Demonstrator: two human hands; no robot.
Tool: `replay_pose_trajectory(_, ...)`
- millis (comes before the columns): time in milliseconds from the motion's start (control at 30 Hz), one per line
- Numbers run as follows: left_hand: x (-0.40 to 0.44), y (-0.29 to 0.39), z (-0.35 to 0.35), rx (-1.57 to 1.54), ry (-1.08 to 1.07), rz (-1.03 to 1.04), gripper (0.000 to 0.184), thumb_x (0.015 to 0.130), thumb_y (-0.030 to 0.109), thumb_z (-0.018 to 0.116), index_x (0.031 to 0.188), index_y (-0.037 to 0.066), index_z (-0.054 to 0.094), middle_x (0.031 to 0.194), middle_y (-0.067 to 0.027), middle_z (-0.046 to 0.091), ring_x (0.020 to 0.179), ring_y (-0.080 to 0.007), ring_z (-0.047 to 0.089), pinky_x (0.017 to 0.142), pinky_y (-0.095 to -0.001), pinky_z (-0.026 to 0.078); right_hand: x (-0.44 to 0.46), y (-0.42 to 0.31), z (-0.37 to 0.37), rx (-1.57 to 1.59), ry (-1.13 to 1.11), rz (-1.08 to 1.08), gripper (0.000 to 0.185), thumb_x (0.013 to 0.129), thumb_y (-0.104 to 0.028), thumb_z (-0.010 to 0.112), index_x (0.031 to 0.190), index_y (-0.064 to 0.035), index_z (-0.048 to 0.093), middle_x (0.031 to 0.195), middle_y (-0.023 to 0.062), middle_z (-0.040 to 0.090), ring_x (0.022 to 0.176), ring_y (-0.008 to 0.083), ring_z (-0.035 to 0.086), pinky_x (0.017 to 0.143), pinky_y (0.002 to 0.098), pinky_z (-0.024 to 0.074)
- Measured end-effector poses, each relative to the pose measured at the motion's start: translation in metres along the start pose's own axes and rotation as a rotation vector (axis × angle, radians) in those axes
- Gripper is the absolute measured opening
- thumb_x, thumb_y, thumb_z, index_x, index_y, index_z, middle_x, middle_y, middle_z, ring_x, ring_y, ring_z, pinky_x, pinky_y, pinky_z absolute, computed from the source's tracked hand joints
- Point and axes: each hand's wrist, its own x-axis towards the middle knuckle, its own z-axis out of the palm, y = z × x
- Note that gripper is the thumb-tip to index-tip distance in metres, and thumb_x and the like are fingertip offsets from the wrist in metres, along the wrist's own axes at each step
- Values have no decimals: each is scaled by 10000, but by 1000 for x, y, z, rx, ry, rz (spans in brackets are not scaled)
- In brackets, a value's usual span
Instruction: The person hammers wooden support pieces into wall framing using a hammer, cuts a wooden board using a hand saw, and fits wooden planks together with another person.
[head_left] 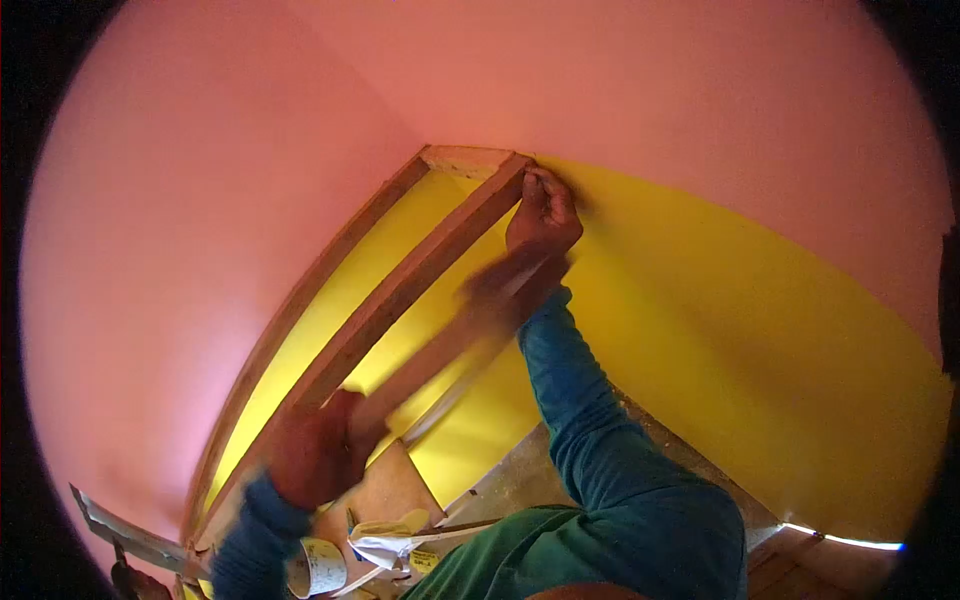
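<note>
The wooden frame stands against a yellow panel (720, 330), below and beside pink walls (200, 200); it consists of an inner beam (402, 283), an outer beam (298, 305) and a short crosspiece (465, 161) joining them at the top. The right hand (545, 215) is at the upper end of the inner beam, its fingers bent and the tips against the timber; whether they are closed on the beam or on a small item cannot be determined, as the fingers conceal the spot. The left hand (320, 450) is closed in a fist around the handle of a hammer-like tool (420, 375), which slants up towards the right wrist. The tool is motion-blurred, its head indistinct, and it obstructs the view of that wrist. The left hand also covers part of the inner beam, and the right sleeve (625, 450) hides part of the yellow panel. Below, a brown board (405, 483) lies to the right of the left hand. Near the left sleeve (258, 535) are a white container (322, 568) and a white-and-yellow bundle (385, 545). A grey strip (130, 530) is near the frame's lower end, beside a dark shape too unclear to identify.
</note>
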Motion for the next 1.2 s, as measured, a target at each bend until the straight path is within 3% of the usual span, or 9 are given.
replay_pose_trajectory(33, -34, 6, 25, -112, -135, -294, 272, 759, 253, 689, 898, 70, 543, 691, -174, 601, 608, -373, 607, 524, -412, 483, 2, -9, -1, 8, -7, 12, 117, 798, -97, 665, 886, -22, 650, 861, 85, 658, 799, 182, 627, 738, 296, 508)
replay_pose_trajectory(167, -101, 9, 150, -367, 66, -581, 274, 721, 225, 675, 793, 31, 495, 596, -204, 551, 576, -415, 559, 519, -458, 440, 2, -19, -4, 6, -56, 80, 124, 779, -51, 673, 890, -13, 632, 850, 87, 655, 782, 166, 626, 714, 269, 502)
replay_pose_trajectory(300, -70, 8, 204, -391, 196, -788, 284, 734, 246, 663, 812, 32, 495, 697, -223, 553, 692, -396, 566, 598, -455, 433, 0, -29, 1, 86, -38, 142, 163, 775, -67, 683, 902, -5, 601, 888, 102, 639, 804, 158, 613, 699, 266, 499)
replay_pose_trajectory(467, -63, 0, 206, -504, 254, -765, 285, 729, 218, 679, 859, 24, 515, 688, -190, 556, 644, -350, 565, 588, -425, 437, -5, -59, 0, -223, -34, 272, 238, 804, -150, 669, 936, 25, 576, 954, 99, 613, 811, 162, 581, 681, 282, 488)
replay_pose_trajectory(567, -61, 5, 201, -521, 247, -779, 278, 728, 211, 681, 855, 20, 524, 688, -174, 561, 632, -317, 568, 589, -408, 441, -11, -36, 4, -6, -55, 490, 319, 853, -247, 629, 1035, 6, 562, 880, 55, 575, 741, 139, 545, 645, 291, 453)
replay_pose_trajectory(667, -63, 7, 197, -519, 220, -785, 277, 726, 209, 680, 862, 16, 535, 695, -166, 570, 633, -297, 574, 593, -397, 445, -12, -51, 7, 475, -85, 768, 343, 908, -288, 541, 1083, 7, 555, 928, 51, 577, 802, 144, 543, 689, 293, 441)
replay_pose_trajectory(767, -64, 6, 196, -525, 214, -790, 285, 725, 208, 679, 885, 13, 545, 701, -163, 575, 634, -289, 575, 595, -392, 447, -13, -52, 9, 593, -32, 862, 317, 933, -260, 493, 1109, -3, 552, 962, 41, 580, 856, 136, 533, 747, 280, 432)
replay_pose_trajectory(1100, -70, 1, 197, -409, 216, -742, 293, 733, 225, 677, 892, 27, 532, 731, -190, 594, 686, -350, 598, 599, -419, 453, -9, -52, 2, 566, -83, 895, 283, 925, -219, 498, 1098, -2, 553, 1002, 44, 558, 915, 135, 503, 785, 283, 421)
replay_pose_trajectory(1200, -65, 5, 190, -449, 318, -688, 281, 727, 228, 685, 808, 35, 498, 639, -184, 559, 595, -356, 572, 569, -414, 450, -12, -45, 1, 486, -122, 817, 298, 900, -256, 542, 1062, -7, 567, 976, 38, 559, 887, 133, 511, 750, 289, 434)
